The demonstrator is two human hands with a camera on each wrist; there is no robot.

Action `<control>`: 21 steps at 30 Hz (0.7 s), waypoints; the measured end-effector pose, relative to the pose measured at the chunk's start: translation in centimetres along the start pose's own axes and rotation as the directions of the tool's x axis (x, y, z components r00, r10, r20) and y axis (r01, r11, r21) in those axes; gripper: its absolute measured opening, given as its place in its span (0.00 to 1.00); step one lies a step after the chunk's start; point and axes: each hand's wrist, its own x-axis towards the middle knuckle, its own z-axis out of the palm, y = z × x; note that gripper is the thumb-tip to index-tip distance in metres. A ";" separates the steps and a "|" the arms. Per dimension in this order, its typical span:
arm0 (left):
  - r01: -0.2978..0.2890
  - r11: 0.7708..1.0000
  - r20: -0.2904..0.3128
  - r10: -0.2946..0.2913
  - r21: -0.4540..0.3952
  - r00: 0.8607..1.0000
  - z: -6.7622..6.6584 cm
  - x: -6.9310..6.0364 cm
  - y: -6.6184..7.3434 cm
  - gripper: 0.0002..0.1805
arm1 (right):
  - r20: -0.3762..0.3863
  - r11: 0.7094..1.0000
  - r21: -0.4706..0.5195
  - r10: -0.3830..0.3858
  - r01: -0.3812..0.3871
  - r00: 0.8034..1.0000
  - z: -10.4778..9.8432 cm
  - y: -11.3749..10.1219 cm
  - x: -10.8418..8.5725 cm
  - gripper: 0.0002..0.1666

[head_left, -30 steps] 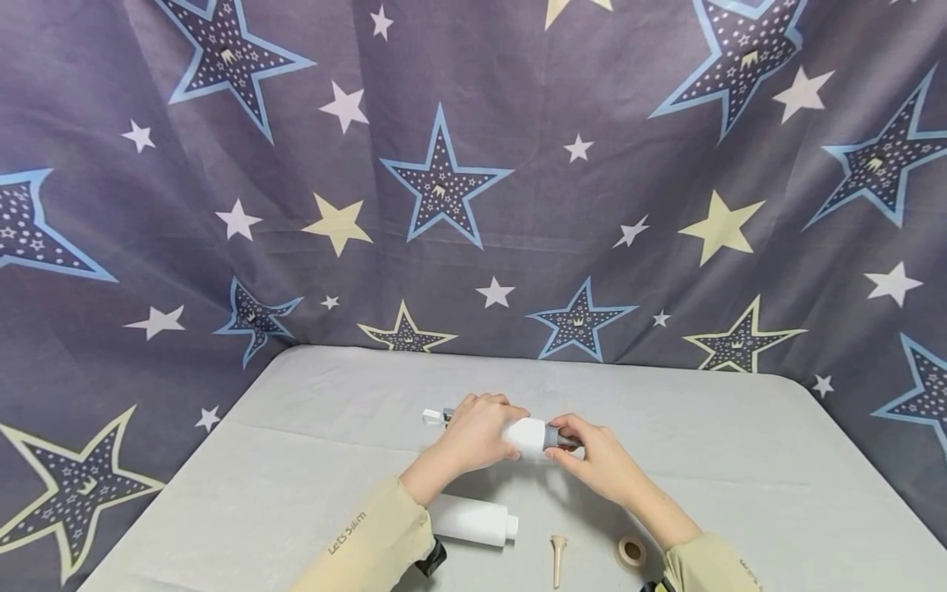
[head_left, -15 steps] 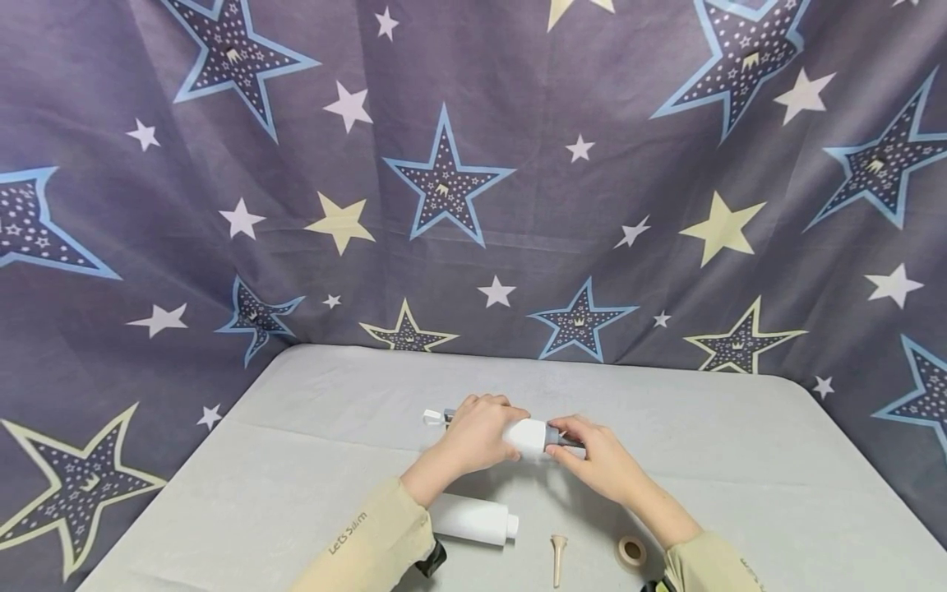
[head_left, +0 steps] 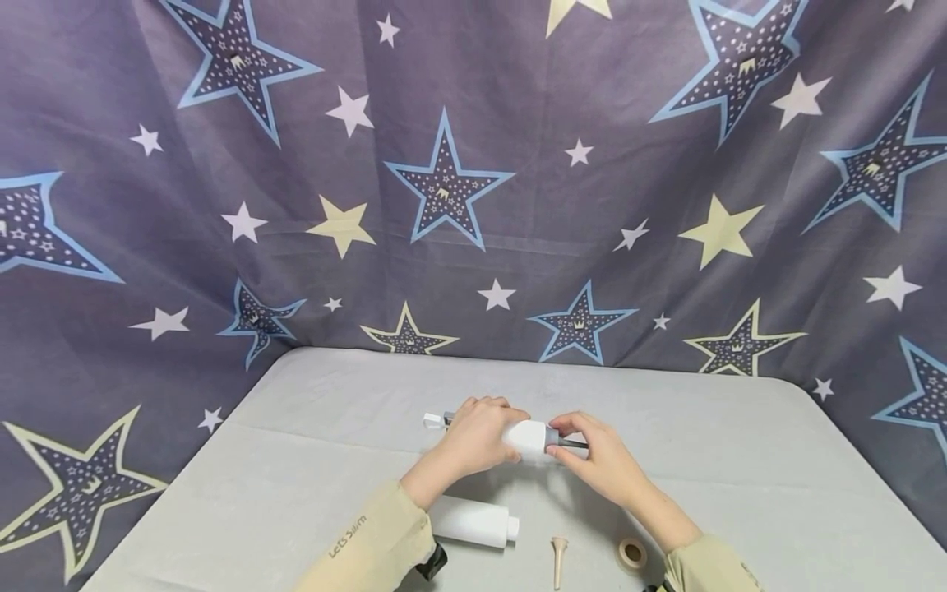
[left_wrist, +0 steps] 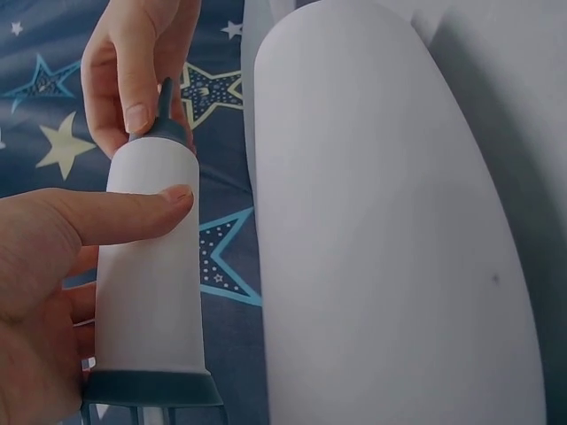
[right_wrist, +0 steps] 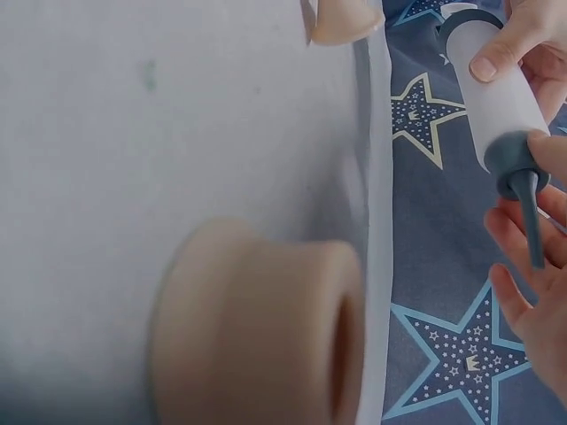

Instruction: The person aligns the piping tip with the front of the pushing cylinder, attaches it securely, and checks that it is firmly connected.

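A white syringe-like tube (head_left: 528, 438) with a blue-grey nozzle cap (head_left: 552, 437) lies sideways above the table. My left hand (head_left: 477, 436) grips its barrel, thumb across the white wall in the left wrist view. At the cap, my right hand (head_left: 595, 452) pinches with thumb and fingers, and the thin dark nozzle (right_wrist: 530, 217) points out past them. Beyond my left hand, a white handle-like end piece (head_left: 434, 420) sticks out. The blue-grey rear collar (left_wrist: 152, 388) shows in the left wrist view.
A white cylinder (head_left: 473, 521) with a narrower neck lies nearer me, partly behind my left sleeve. To its right are a small beige funnel-shaped piece (head_left: 558, 561) and a beige ring-like piece (head_left: 632, 554). A star-patterned curtain (head_left: 473, 205) hangs behind the grey table (head_left: 333, 395).
My right fingers have shifted slightly about the cap, and more of the dark nozzle shows between them. My left hand has kept its hold.
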 end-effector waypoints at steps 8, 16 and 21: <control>0.002 1.000 0.000 -0.002 -0.002 1.000 0.0 -0.1 -0.1 0.26 | 0.015 0.999 -0.015 -0.028 0.028 1.000 0.0 0.0 0.0 0.24; 0.012 1.000 0.008 -0.012 -0.016 1.000 -0.2 -0.2 -0.1 0.26 | 0.012 1.000 0.001 -0.020 0.020 1.000 0.1 0.1 0.0 0.22; 0.014 1.000 0.012 -0.014 -0.021 1.000 -0.2 -0.1 -0.1 0.26 | 0.010 1.000 0.010 -0.018 0.018 1.000 0.1 0.1 -0.1 0.20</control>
